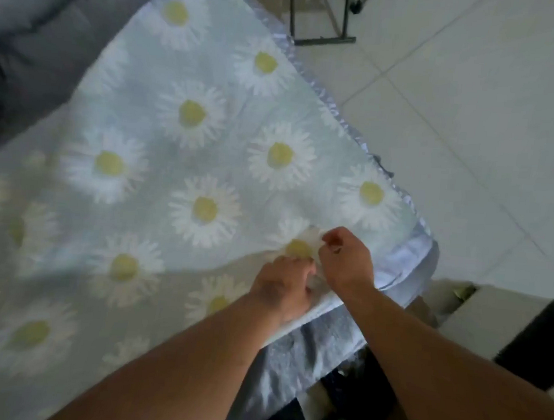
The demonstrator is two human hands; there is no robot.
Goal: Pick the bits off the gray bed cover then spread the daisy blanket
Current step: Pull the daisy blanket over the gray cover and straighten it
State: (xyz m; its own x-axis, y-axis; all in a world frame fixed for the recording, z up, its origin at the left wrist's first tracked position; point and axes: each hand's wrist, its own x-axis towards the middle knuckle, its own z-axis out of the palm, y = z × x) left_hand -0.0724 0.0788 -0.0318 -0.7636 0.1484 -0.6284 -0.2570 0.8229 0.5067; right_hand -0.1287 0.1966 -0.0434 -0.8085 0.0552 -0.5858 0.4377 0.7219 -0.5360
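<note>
Now both hands, left hand (283, 284) and right hand (345, 262), pinch a fold of the pale-blue daisy-print blanket (191, 145) near its satin-edged corner, probably to tug it flat over the gray bed cover (34, 51).

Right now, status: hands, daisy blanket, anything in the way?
Left hand and right hand both gripping daisy blanket near its edge. Blanket mostly spread over the bed. Nothing obstructing.

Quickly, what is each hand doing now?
Left hand: closed on the daisy blanket.
Right hand: fingers curled at the blanket; grip cannot be told.
</note>
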